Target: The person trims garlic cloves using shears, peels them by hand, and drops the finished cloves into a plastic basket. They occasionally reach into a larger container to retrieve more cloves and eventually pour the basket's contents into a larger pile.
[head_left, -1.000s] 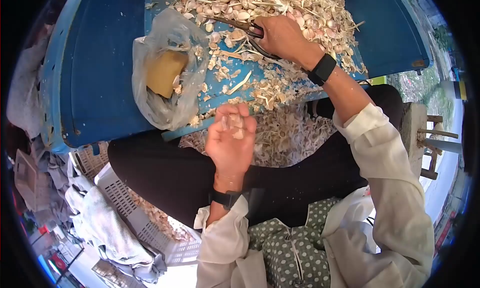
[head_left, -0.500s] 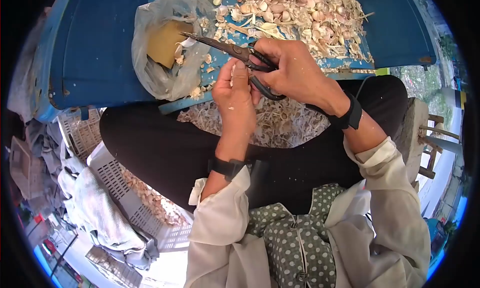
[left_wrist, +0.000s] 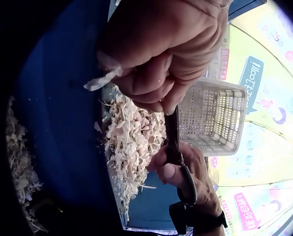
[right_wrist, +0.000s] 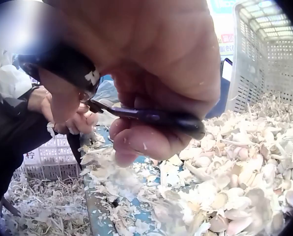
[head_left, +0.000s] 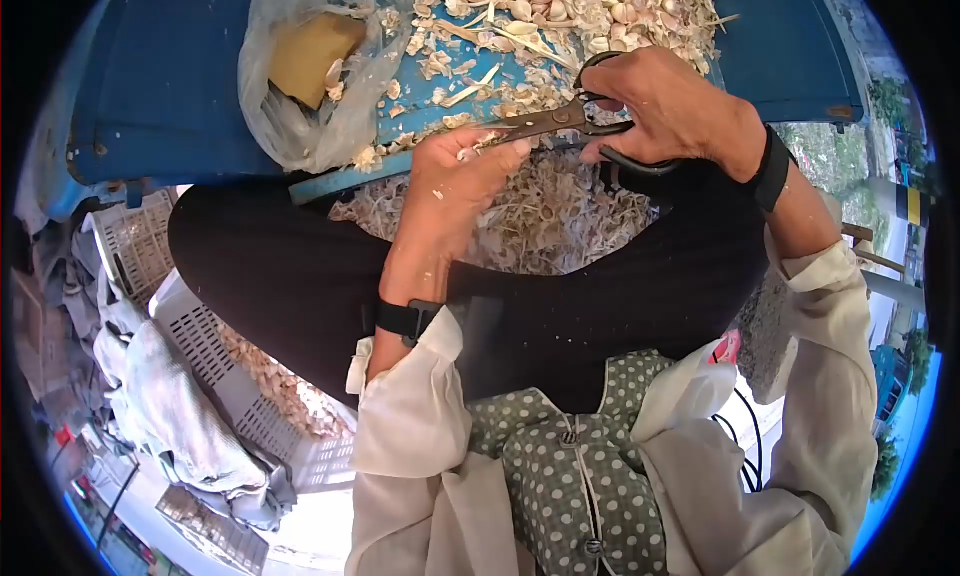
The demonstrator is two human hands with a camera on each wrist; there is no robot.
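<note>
**A:** Right hand (head_left: 668, 104) is up at one o'clock in the head view, fingers curled through the loops of the black-handled metal scissors (head_left: 570, 124), blades pointing across to nine o'clock. Wrist bent, black wristband (head_left: 772, 168) showing below it.

**B:** And the left hand (head_left: 452, 181) sits dead centre, palm turned up, fingertips pinched round a small pale garlic piece (head_left: 468, 154) right at the blade tips. The left-wrist view shows a scrap of papery skin sticking out of that fist; I can't tell whether the blades touch the piece.

**A:** So both hands are gripping something, neither one slack. They meet over the near edge of the blue plastic work surface (head_left: 170, 96), just above the lap.

**B:** Any writing? The left-wrist view catches colourful banners with printed characters, too blurred to read. A mark on the crate in the right-wrist view, also unreadable.

**A:** Around them: a heap of garlic cloves and husks (head_left: 560, 11) at twelve o'clock, a clear plastic bag holding a tan block (head_left: 310, 66) at eleven, loose trimmings (head_left: 550, 211) piled on the black trousers at the centre.

**B:** White slotted plastic crate (head_left: 250, 396) at eight o'clock, grey cloth (head_left: 180, 416) draped beside it. Green polka-dot garment at six. The left forearm partly covers the trimmings on the lap.
</note>
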